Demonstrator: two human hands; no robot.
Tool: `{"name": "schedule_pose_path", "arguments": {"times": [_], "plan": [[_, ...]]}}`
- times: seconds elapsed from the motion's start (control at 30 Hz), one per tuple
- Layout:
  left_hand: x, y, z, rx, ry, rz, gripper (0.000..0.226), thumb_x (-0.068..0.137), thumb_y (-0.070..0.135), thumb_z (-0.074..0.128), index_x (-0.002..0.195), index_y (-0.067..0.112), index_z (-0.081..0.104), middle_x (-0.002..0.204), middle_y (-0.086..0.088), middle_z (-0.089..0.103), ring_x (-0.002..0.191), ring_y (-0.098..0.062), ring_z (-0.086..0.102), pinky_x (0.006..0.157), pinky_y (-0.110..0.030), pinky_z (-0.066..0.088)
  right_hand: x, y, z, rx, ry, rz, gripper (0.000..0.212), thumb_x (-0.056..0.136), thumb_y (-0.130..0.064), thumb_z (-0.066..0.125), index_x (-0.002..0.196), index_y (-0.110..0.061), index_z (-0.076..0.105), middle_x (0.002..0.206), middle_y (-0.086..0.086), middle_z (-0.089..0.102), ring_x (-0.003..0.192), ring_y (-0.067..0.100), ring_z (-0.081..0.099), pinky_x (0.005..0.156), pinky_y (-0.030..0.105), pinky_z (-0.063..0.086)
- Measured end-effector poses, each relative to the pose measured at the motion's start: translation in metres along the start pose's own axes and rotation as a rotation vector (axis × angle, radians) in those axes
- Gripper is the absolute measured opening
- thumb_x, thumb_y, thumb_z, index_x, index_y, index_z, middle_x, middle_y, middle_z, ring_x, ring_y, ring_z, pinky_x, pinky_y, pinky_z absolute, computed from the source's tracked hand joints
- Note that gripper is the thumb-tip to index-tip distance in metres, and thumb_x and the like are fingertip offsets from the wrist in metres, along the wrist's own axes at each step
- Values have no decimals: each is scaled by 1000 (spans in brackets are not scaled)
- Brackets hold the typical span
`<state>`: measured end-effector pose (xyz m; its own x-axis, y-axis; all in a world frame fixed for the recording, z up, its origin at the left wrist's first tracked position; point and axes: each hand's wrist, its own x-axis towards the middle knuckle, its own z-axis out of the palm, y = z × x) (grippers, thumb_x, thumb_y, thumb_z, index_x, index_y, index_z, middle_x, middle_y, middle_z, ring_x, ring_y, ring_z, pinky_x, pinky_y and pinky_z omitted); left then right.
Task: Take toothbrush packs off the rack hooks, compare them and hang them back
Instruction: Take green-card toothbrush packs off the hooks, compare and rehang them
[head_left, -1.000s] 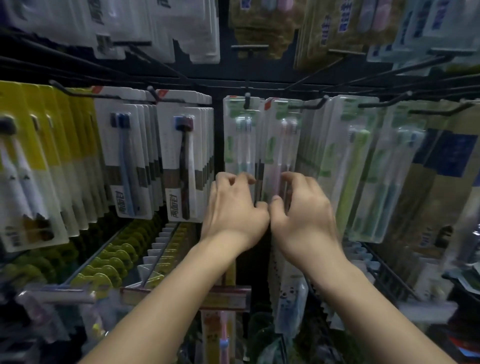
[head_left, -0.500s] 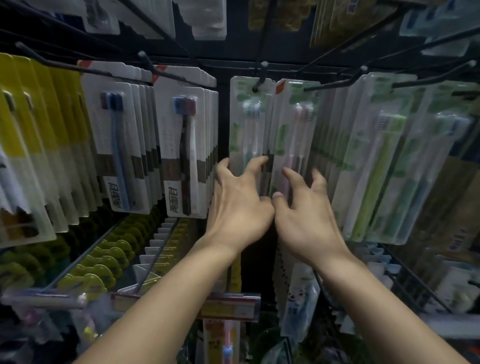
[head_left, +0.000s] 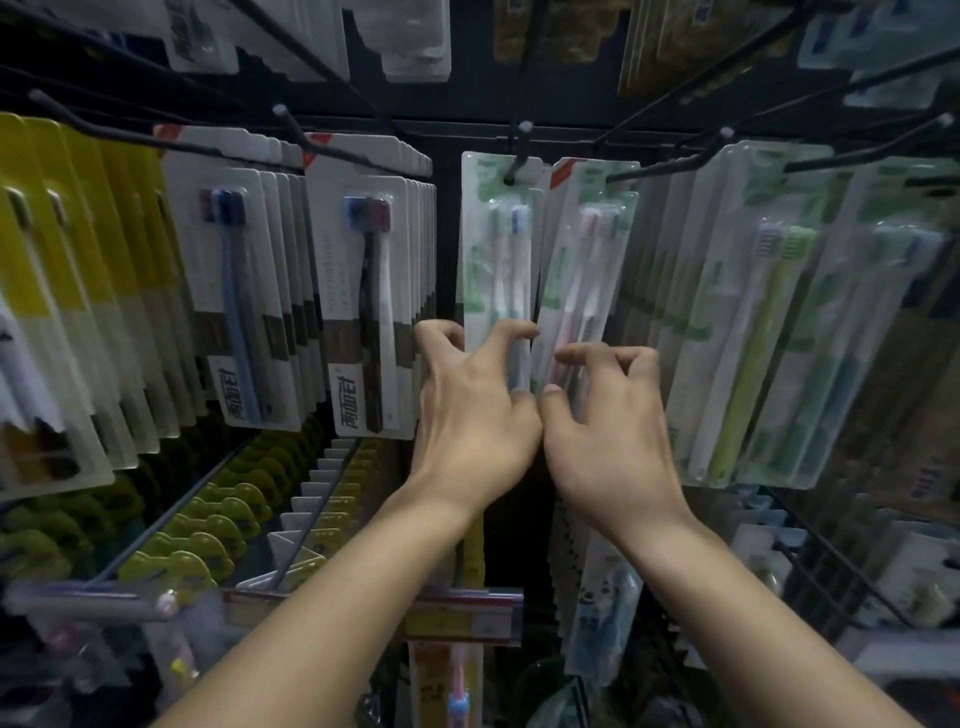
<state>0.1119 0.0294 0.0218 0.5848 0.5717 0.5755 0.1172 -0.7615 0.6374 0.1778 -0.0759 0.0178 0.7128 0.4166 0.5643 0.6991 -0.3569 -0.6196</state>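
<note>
Left grip (head_left: 472, 415): fingers pinching lower edge of blue-brush pack (head_left: 496, 249), hung on centre hook (head_left: 517, 150). Right grip (head_left: 605, 415) pinching pink-brush pack (head_left: 582, 270) on neighbouring hook. Risk: downward tug tears hang-hole; packs behind may slide off too.

Dim light; a dark back panel (head_left: 447, 140) behind black wire hooks (head_left: 332, 78); price strips (head_left: 462, 618) low down.

Lower ends of both green packs (head_left: 496, 249) behind hands; pack print too blurred to read.
</note>
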Motion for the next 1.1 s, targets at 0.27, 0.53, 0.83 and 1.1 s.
{"name": "schedule_pose_path", "arguments": {"times": [0.27, 0.53, 0.83, 1.1], "plan": [[-10, -7, -9, -177, 80, 120, 35, 96, 11, 64, 120, 36, 65, 117, 10, 65, 99, -9, 61, 89, -29, 50, -9, -2, 0, 37, 115, -102, 33, 99, -14, 60, 131, -22, 54, 126, 1, 48, 93, 3, 45, 82, 16, 33], [-22, 1, -16, -313, 139, -17, 40, 100, 5, 58, 122, 32, 38, 117, 6, 55, 101, -13, 60, 78, -23, 45, -15, -9, -11, 124, 103, -5, 48, 100, -1, 48, 139, -28, 46, 138, -1, 47, 103, -3, 38, 89, 19, 32], [-43, 6, -21, -421, 210, -53, 54, 98, 3, 52, 127, 41, 28, 125, -2, 53, 94, -6, 60, 81, -33, 57, -28, -11, -20, 234, 159, -39, 34, 100, -21, 61, 130, -30, 45, 126, -10, 47, 101, -7, 39, 83, 12, 35], [-54, 7, -26, -402, 255, -17, 45, 103, 13, 54, 130, 39, 29, 127, 2, 50, 104, -19, 60, 87, -53, 56, -41, -2, -28, 154, 188, -107, 33, 101, -21, 60, 126, -32, 42, 127, -8, 50, 102, -9, 38, 81, -3, 30]]}}
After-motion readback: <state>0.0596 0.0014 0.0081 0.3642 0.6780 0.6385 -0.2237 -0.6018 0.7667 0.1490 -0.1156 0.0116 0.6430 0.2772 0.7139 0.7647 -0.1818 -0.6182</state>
